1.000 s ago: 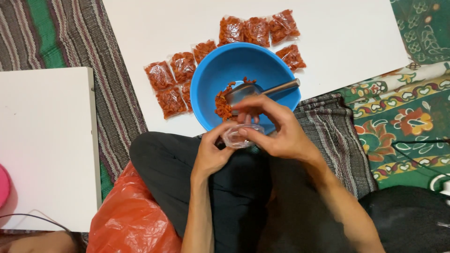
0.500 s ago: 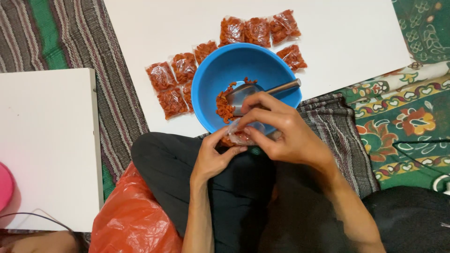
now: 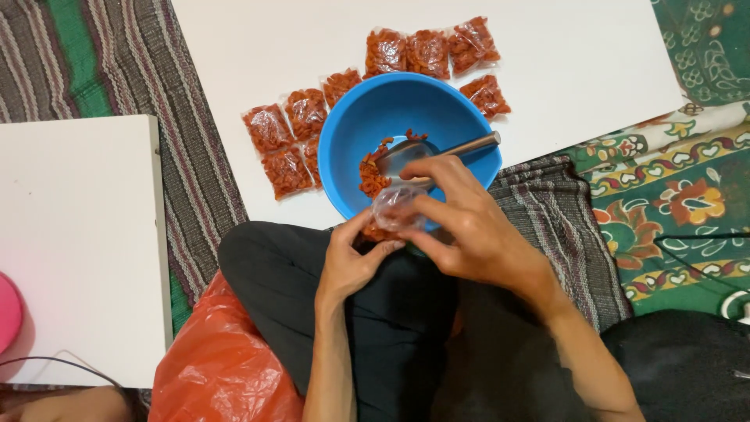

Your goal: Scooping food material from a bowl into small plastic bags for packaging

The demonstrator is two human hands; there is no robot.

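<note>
White board fills the upper frame, bearing a blue bowl ringed by filled snack packets. At centre, over its near rim, left hand and right hand pinch a small clear bag, so spills would fall inside.

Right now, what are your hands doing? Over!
Left hand and right hand both grip a small clear bag. Orange snacks sit in its bottom. Blue bowl with metal scoop just beyond. Nothing blocking.
</note>
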